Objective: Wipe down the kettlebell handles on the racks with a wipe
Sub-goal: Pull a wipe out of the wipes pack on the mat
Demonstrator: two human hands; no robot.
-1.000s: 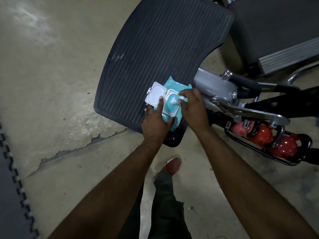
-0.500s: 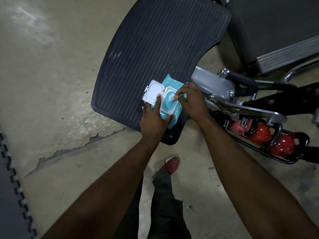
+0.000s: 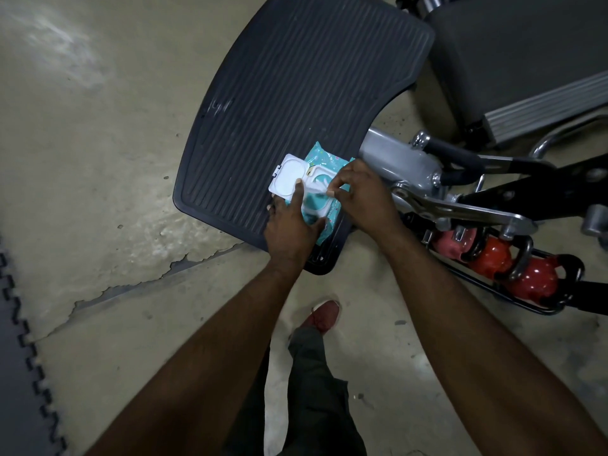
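Observation:
A teal pack of wipes (image 3: 324,159) with its white flip lid (image 3: 288,176) open lies on a black ribbed footplate (image 3: 296,93). My left hand (image 3: 289,228) grips the pack from below, thumb up by the lid. My right hand (image 3: 362,195) pinches a white wipe (image 3: 320,191) at the pack's opening. To the right, three red kettlebells (image 3: 492,258) with dark handles sit in a low black rack (image 3: 559,309), away from both hands.
A grey and black machine frame (image 3: 411,166) runs right of the footplate. A dark bench pad (image 3: 526,54) fills the top right. Cracked concrete floor (image 3: 98,159) lies left, with interlocking foam mat (image 3: 16,357) at the far left. My red shoe (image 3: 324,314) is below.
My right hand's fingers have closed on the wipe at the opening and drawn it slightly out toward the right. The left hand keeps holding the pack.

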